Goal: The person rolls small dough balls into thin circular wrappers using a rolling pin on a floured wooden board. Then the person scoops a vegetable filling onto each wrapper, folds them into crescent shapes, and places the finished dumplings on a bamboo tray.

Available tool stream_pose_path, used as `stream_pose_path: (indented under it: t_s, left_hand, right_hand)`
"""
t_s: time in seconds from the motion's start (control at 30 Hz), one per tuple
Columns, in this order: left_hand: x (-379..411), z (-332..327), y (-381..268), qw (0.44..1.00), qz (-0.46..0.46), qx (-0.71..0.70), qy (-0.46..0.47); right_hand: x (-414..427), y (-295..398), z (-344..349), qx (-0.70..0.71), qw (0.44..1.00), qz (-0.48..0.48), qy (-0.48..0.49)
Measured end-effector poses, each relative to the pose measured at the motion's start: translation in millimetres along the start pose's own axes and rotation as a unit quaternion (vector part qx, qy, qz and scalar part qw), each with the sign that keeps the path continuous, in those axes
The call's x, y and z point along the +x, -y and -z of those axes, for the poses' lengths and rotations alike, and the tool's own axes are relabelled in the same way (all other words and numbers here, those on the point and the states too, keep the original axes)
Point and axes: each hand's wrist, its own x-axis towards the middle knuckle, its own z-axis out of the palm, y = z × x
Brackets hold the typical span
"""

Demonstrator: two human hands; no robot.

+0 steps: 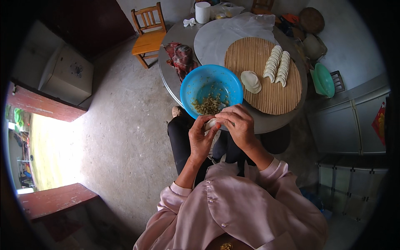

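Note:
Between both hands, just in front of a blue plastic basin (232,78), is a folded dough dumpling (210,124). My left hand (200,134) grips it from the left with thumb and fingers. On its right end the fingertips of my right hand (239,123) pinch the dough. Chopped filling (207,104) lies in the near part of the basin, with part of a utensil (222,106) showing beside it. A slatted round tray (243,51) carries a small stack of dough wrappers (251,81) and two rows of shaped dumplings (272,62).
The round table (272,123) also bears raw meat (181,57) at left, plastic sheeting (250,23), and a white paper roll (202,13). A wooden chair (150,40) stands beyond it. Grey cabinets (334,128) and a green basin (323,79) are at right.

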Motion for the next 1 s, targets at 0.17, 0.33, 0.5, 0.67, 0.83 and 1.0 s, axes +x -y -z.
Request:
stream_pose_path:
  t_s: [0.17,0.33,0.5,0.67,0.83,1.0]
  left_hand:
    - [-1,-1,0,1.0,-0.009,0.017,0.006]
    - [-4,-6,-1,1.0,-0.003,-0.011,-0.015]
    - [0,2,-3,1.0,-0.001,0.005,-0.022]
    - [1,4,0,0.999,-0.02,0.044,-0.003]
    - [0,-3,-3,0.999,-0.025,0.032,-0.016]
    - [0,2,-2,0.999,-0.017,0.042,-0.028]
  right_hand:
    - [1,-3,-8,-0.022,0.999,0.022,-0.007]
    - [-3,-8,-12,-0.019,1.0,0.006,-0.007]
    - [2,1,-8,0.014,1.0,-0.017,-0.008]
    - [3,1,-7,0.031,0.999,-0.006,0.025]
    - [0,-3,-15,-0.006,1.0,0.004,0.003]
    - [2,0,-15,0.009,1.0,0.001,-0.002]
